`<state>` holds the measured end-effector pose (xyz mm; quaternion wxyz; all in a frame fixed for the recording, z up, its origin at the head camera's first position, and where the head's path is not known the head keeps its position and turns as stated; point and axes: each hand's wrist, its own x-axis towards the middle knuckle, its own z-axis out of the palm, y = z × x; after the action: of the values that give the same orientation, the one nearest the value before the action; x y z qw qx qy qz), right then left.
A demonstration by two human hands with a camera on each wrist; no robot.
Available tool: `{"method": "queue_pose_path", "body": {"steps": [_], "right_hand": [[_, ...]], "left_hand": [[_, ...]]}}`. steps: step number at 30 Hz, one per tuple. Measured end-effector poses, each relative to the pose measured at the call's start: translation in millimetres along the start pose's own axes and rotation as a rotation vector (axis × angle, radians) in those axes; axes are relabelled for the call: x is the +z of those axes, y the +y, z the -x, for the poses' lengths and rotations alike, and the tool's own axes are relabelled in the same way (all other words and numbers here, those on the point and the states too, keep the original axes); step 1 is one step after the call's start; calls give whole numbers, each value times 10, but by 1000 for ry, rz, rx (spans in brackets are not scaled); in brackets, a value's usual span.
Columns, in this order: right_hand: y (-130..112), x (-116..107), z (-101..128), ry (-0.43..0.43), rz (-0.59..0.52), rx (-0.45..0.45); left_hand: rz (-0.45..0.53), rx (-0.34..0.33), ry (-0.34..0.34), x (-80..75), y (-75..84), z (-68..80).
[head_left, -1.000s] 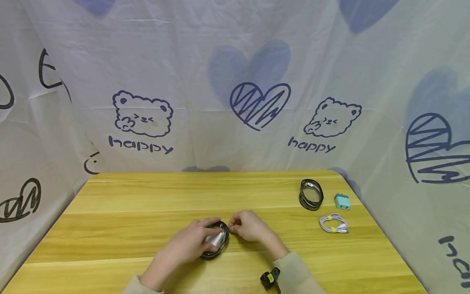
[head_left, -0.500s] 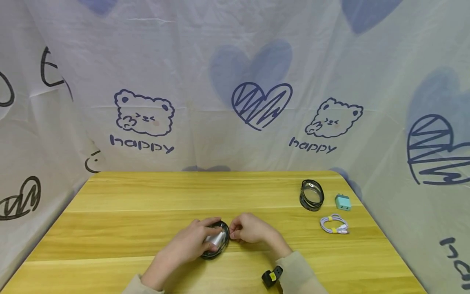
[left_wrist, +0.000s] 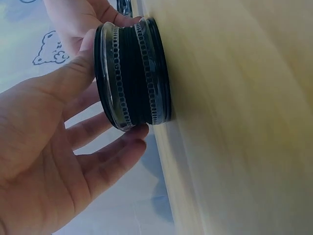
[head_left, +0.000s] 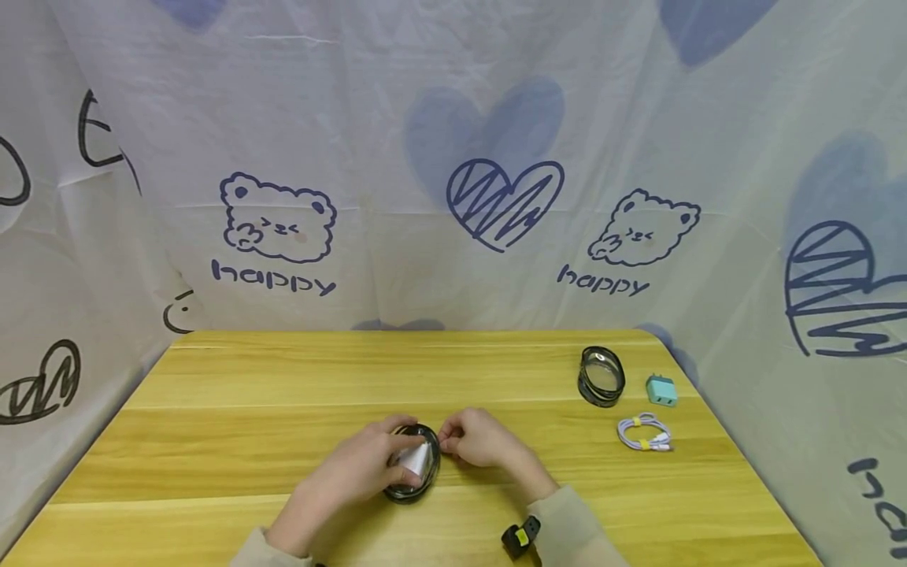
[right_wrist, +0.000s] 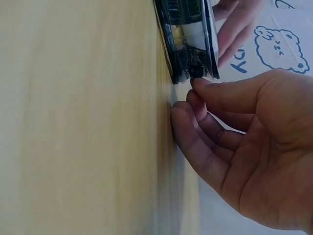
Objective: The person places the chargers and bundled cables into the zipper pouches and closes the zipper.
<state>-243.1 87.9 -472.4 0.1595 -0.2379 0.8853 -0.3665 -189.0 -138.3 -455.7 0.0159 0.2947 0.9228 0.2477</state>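
In the head view a round, clear spool (head_left: 418, 458) with black rims stands on the wooden table (head_left: 248, 378), near the middle front. Dark cord (left_wrist: 133, 78) is wound around its waist in the left wrist view. My left hand (head_left: 354, 465) grips it from the left, thumb on one face and fingers around the far side. At its right edge, my right hand (head_left: 478, 437) has thumb and forefinger pinched together. Between those tips a small black bit of cord (right_wrist: 192, 82) shows in the right wrist view. The fingertips partly hide it.
A second black-rimmed round spool (head_left: 601, 378) rests at the back right. Beside it are a teal two-port charger plug (head_left: 661, 390) and a coiled white cable (head_left: 643, 431) with yellow ties. A printed cloth (head_left: 397, 260) hangs behind the table.
The spool and left hand have shifted slightly left. My right hand moved a little to the right, then back left, staying at the spool's edge.
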Motion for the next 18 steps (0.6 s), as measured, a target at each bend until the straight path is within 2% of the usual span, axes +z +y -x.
{"method": "queue_pose_path", "body": {"steps": [6, 13, 18], "right_hand": [[3, 21, -23, 32, 62, -37], [-5, 33, -27, 49, 73, -62], [10, 42, -37, 48, 81, -61]], "left_hand": [[-15, 14, 18, -14, -5, -5], [-43, 61, 18, 17, -5, -8], [-24, 51, 14, 24, 8, 1]]}}
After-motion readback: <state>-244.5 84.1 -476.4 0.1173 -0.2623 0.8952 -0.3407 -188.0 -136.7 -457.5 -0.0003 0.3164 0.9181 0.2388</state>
